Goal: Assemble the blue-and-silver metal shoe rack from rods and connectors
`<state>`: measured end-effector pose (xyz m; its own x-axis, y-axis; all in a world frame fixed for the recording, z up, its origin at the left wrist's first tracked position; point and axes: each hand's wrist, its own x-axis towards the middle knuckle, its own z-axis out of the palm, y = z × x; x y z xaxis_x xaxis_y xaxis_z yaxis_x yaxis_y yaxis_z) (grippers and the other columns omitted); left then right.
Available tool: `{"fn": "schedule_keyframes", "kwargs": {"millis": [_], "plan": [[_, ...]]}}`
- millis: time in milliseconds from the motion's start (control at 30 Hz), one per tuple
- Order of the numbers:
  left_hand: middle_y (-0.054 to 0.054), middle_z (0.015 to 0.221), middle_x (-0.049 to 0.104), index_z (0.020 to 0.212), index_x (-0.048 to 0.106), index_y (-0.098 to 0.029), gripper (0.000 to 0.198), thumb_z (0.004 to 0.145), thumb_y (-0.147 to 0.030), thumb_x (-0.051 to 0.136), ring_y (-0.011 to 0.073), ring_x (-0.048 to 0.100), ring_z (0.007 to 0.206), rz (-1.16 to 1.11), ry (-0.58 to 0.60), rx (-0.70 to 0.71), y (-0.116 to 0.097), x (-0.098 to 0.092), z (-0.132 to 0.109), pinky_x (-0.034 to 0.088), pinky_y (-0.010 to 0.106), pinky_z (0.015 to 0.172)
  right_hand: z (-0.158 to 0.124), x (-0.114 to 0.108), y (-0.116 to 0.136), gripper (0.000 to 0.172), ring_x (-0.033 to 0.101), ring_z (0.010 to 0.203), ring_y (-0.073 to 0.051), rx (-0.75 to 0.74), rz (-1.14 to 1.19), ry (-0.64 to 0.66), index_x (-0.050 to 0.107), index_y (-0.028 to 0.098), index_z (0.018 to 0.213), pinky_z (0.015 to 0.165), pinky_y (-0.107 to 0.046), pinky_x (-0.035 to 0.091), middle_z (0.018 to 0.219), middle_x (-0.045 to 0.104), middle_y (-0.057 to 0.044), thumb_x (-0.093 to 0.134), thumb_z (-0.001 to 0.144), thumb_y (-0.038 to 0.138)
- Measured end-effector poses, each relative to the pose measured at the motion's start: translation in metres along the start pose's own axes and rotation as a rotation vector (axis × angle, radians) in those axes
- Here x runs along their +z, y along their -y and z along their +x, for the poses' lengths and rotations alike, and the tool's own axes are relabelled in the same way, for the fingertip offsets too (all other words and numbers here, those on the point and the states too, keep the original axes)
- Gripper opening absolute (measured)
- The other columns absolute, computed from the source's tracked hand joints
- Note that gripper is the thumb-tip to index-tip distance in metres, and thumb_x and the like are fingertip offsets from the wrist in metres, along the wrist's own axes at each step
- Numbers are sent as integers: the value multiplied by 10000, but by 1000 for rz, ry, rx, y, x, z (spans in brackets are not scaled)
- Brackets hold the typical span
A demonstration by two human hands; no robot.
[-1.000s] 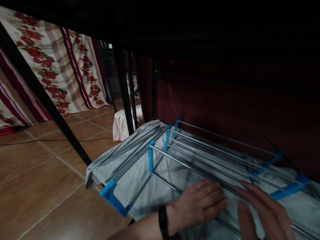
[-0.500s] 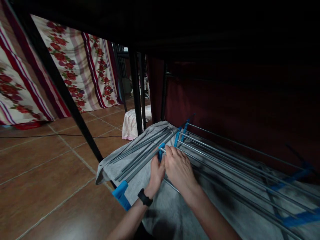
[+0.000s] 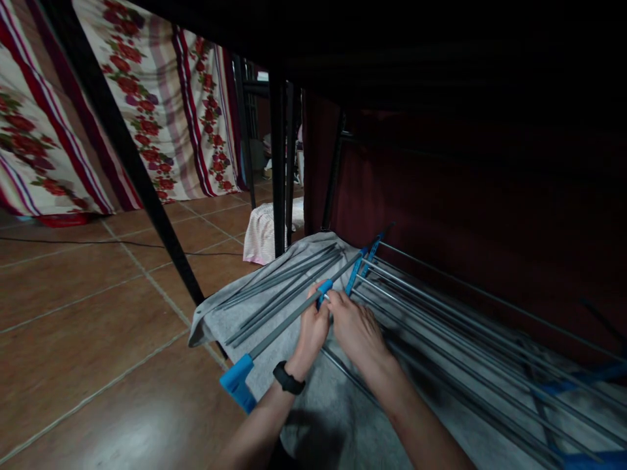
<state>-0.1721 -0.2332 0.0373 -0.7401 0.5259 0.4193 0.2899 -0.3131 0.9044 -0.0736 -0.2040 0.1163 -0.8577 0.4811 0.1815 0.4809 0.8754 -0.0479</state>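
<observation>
My left hand (image 3: 313, 329), with a dark band on its wrist, is closed around a blue plastic connector (image 3: 324, 286) on a grey tube (image 3: 279, 331). My right hand (image 3: 360, 333) is right beside it, fingers pinched on a thin metal rod whose bright tip is at the connector; whether the tip sits inside cannot be told. At the tube's near end is a blue corner piece (image 3: 238, 382). Several loose grey rods (image 3: 281, 277) lie left of my hands on a grey cloth (image 3: 210, 320). To the right stretches a drying-rack-like frame of metal rods (image 3: 441, 320) with blue joints.
A black metal post (image 3: 147, 189) rises at the left, and a dark surface overhangs the top. Beyond hang a floral striped curtain (image 3: 147, 117) and a dark red cloth (image 3: 416, 189). A black cable (image 3: 122, 243) crosses the tiled floor (image 3: 88, 352).
The tube and connector have lifted slightly away from the loose rods, with my left hand on them. My right hand has shifted a little right, and the rod's tip shows less. The view has moved slightly.
</observation>
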Motion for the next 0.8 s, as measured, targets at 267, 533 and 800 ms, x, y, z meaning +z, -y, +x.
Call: {"fn": "schedule_keyframes", "kwargs": {"millis": [267,533,800], "plan": [[74,1058,669,1108,621,-169,310,844,-206,464,229,589,1059,86,23,31,0,-4,-1,445,405,1016,-1,3,-3,298,650,938,-187,14,33,8,512,216,1237,731,-272,450,1081,653,-49,296,1040,157],[58,970,648,1003,608,-166,218,848,-185,456,200,593,923,131,53,33,-6,-6,-2,483,350,918,0,4,-2,323,654,941,-189,-11,-9,23,510,199,1263,745,-274,475,1101,648,-81,296,1029,139],[75,1015,651,1088,604,-166,292,861,-186,422,211,599,983,154,78,62,-1,-5,-2,466,376,973,0,7,-2,309,653,942,-202,-9,4,5,538,188,1208,769,-284,469,1092,657,-79,286,1033,150]]}}
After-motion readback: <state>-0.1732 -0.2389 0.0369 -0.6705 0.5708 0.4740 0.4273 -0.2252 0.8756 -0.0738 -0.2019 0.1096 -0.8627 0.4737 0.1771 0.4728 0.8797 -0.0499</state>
